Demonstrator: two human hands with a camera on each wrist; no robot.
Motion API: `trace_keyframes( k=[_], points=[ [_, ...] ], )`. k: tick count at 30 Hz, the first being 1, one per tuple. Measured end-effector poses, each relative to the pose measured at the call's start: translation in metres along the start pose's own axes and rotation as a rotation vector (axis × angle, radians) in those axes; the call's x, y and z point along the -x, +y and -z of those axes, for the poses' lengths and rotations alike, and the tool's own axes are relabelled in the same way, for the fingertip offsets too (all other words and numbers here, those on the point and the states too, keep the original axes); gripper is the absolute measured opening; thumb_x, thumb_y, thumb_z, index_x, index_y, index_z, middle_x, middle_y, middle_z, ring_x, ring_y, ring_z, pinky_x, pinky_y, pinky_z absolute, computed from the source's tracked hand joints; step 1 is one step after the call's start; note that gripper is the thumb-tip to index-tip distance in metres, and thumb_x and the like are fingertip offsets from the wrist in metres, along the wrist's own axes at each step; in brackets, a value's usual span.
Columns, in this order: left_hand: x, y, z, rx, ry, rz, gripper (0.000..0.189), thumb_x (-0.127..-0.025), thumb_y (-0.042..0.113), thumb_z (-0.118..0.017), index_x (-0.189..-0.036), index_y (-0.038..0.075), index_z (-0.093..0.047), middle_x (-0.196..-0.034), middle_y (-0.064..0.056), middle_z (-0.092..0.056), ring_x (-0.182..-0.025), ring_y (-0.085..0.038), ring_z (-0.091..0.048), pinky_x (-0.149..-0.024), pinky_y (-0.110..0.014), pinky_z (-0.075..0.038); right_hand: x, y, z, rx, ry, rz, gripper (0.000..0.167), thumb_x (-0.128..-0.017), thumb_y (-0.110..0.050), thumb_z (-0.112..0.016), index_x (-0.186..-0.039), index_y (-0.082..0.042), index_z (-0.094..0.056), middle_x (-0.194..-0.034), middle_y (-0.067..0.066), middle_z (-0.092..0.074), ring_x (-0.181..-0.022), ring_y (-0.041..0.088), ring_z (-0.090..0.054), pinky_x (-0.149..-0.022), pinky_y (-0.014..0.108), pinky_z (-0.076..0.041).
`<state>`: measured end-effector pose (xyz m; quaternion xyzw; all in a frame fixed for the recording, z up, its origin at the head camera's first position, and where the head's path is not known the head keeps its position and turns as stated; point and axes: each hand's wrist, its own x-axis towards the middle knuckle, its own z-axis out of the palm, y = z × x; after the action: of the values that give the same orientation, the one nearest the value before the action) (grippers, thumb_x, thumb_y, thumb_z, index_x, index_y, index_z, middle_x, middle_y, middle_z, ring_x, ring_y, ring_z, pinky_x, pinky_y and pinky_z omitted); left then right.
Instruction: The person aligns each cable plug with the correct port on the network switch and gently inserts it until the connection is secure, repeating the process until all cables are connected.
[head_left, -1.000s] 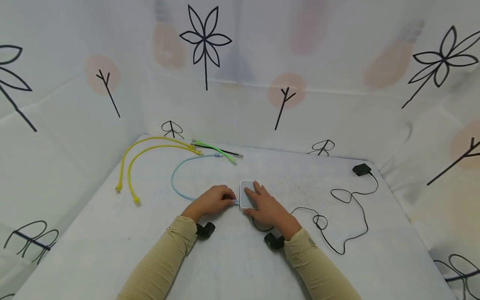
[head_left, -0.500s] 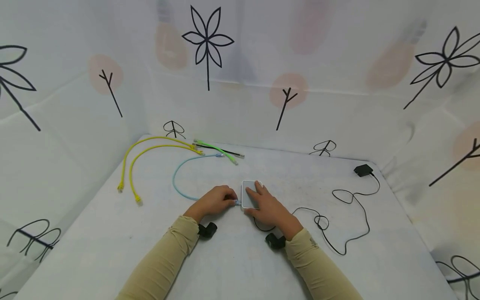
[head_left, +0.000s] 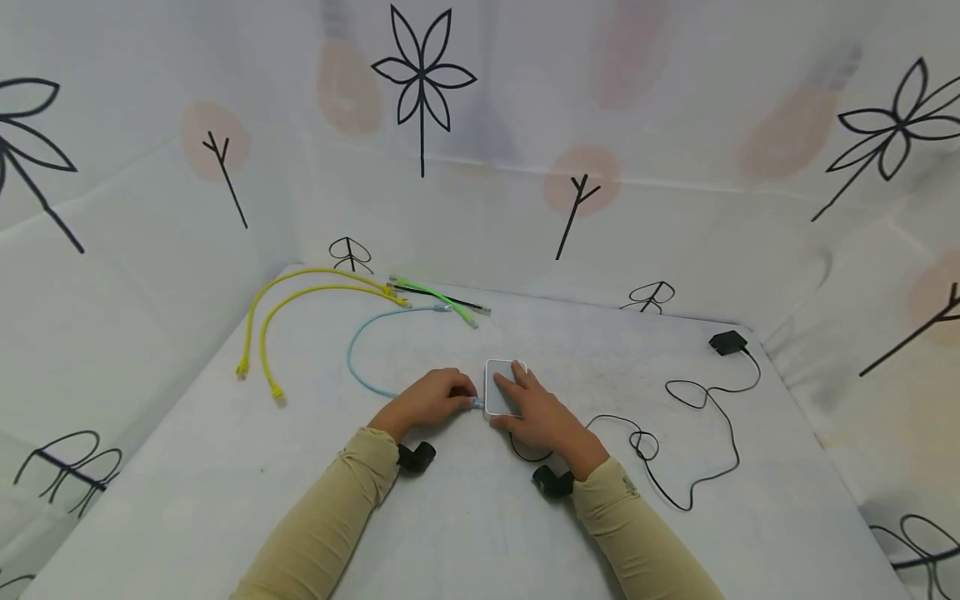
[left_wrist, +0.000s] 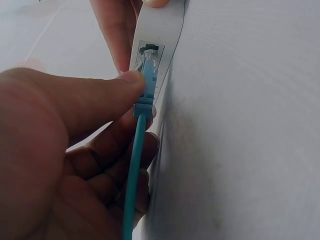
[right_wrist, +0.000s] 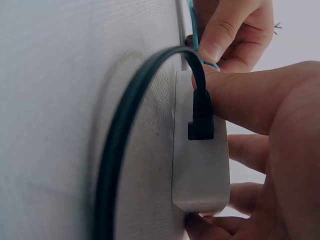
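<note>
My left hand (head_left: 431,400) pinches the plug (left_wrist: 148,82) of a light blue network cable (head_left: 351,354) between thumb and fingers. The plug's clear tip is right at the port (left_wrist: 150,49) in the side of a small white network box (head_left: 501,392). My right hand (head_left: 536,412) holds that box, fingers across its top and thumb along its near side. From the right wrist, a black angled power plug (right_wrist: 201,122) shows in another side of the box, beside my right thumb (right_wrist: 240,95). Part of the box's top is hidden under the right fingers.
Two yellow network cables (head_left: 264,333) lie at the back left. A green cable (head_left: 438,296) crosses a short black cable (head_left: 461,302) near the back edge. At the right, a black power adapter (head_left: 727,342) lies with its looped cord (head_left: 731,433) running towards the box.
Both hands keep their places at the plug and the box. The head view has shifted slightly, with the whole scene a little further right in it.
</note>
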<state>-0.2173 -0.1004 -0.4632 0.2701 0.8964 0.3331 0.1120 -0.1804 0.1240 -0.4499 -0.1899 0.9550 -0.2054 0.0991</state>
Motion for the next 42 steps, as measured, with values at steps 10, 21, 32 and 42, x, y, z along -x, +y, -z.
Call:
trace_keyframes(
  k=[10,21,32,42],
  points=[
    [-0.0030,-0.0002,0.0006,-0.022,-0.006,0.007,0.014,-0.095,0.021,-0.063,-0.105,0.014,-0.070,-0.097,0.004,-0.063,-0.089,-0.009,-0.057,-0.084,-0.030,-0.048,0.0006,0.0008,0.0026,-0.019,-0.002,0.009,0.073,-0.092,-0.046,-0.062,-0.153,-0.020,-0.031,-0.163,0.014,-0.012,-0.149,0.037,-0.012,-0.111,0.057,-0.033],
    [-0.0014,0.0004,0.0052,0.005,-0.019,0.045,0.015,-0.095,0.020,-0.062,-0.107,0.014,-0.070,-0.103,0.001,-0.066,-0.099,-0.014,-0.060,-0.092,-0.035,-0.048,-0.0001,0.0014,0.0010,-0.028,0.000,0.011,0.073,-0.092,-0.046,-0.062,-0.153,-0.020,-0.032,-0.163,0.014,-0.012,-0.149,0.037,-0.012,-0.111,0.057,-0.033],
    [-0.0019,0.0026,0.0029,-0.013,-0.010,0.012,0.016,-0.096,0.020,-0.061,-0.107,0.013,-0.070,-0.104,0.000,-0.066,-0.100,-0.016,-0.060,-0.092,-0.035,-0.049,0.0004,0.0017,0.0027,-0.019,-0.015,0.011,0.074,-0.092,-0.047,-0.061,-0.153,-0.020,-0.030,-0.163,0.013,-0.010,-0.150,0.036,-0.011,-0.111,0.058,-0.032],
    [-0.0002,0.0033,0.0023,-0.013,-0.010,0.010,0.016,-0.096,0.021,-0.061,-0.106,0.013,-0.070,-0.104,0.000,-0.066,-0.100,-0.016,-0.061,-0.092,-0.035,-0.049,0.0020,-0.0002,0.0044,-0.020,-0.005,0.025,0.073,-0.092,-0.045,-0.062,-0.153,-0.018,-0.032,-0.162,0.016,-0.012,-0.149,0.038,-0.014,-0.110,0.059,-0.033]
  ],
)
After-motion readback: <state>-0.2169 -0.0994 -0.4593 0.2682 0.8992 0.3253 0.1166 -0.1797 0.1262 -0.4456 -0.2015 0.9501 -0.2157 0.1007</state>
